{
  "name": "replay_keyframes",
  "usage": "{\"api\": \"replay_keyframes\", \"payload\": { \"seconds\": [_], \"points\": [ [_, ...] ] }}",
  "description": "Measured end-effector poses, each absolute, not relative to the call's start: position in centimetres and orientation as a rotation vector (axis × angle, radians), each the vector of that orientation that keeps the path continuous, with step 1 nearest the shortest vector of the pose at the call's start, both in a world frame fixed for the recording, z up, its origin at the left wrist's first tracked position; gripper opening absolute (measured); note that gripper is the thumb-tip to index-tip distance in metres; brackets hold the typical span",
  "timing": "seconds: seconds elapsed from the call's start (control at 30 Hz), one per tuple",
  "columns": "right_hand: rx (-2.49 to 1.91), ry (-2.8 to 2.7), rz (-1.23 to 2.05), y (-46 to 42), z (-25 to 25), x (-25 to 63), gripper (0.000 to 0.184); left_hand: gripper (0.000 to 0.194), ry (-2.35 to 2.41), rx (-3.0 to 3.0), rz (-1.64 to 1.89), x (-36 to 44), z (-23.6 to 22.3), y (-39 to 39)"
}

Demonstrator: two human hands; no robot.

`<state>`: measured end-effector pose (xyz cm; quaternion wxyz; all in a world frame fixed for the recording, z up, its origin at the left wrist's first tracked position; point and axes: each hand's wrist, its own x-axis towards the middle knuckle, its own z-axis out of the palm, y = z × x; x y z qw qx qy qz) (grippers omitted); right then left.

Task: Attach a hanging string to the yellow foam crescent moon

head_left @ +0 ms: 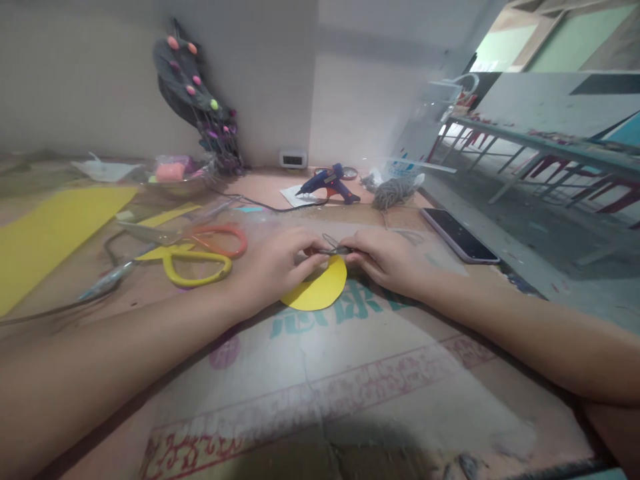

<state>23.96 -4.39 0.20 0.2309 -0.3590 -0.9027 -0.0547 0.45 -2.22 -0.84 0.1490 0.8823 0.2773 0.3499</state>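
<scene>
Both hands meet above the middle of the cardboard-covered table. My left hand [295, 257] pinches a thin dark grey strand of yarn [333, 248] between thumb and fingertips. On the other side my right hand [380, 257] is closed on the same strand, and a small loop of it stands up between the two hands. A round yellow piece of paper [317, 290] lies just below, partly covered by my left hand. Whether the left fingers also touch the paper, I cannot tell.
Left are orange-and-yellow-handled scissors [200, 257] and a large yellow sheet [55, 233]. Behind my hands sit a blue glue gun [330, 183] with its cord and a grey yarn bundle [397, 192]. A phone [460, 235] lies right. A decorated dark grey figure [187, 83] leans on the wall.
</scene>
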Motion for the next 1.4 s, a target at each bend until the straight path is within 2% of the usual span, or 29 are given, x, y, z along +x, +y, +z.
{"api": "replay_keyframes", "payload": {
  "seconds": [0.4,0.8,1.4],
  "points": [
    [-0.959,-2.462,-0.183,-4.37,0.11,24.16,0.049,0.015,0.871,2.474,0.93,0.46,-0.88,-2.17],
    [-0.982,-2.482,-0.162,-4.28,0.12,24.07,0.035,0.019,0.855,2.477,0.882,0.52,-0.93,-2.06],
    [-0.923,-2.508,-0.15,-4.24,0.2,24.01,0.033,0.017,0.799,2.522,0.895,0.52,-1.12,-2.0]
  ]
}}
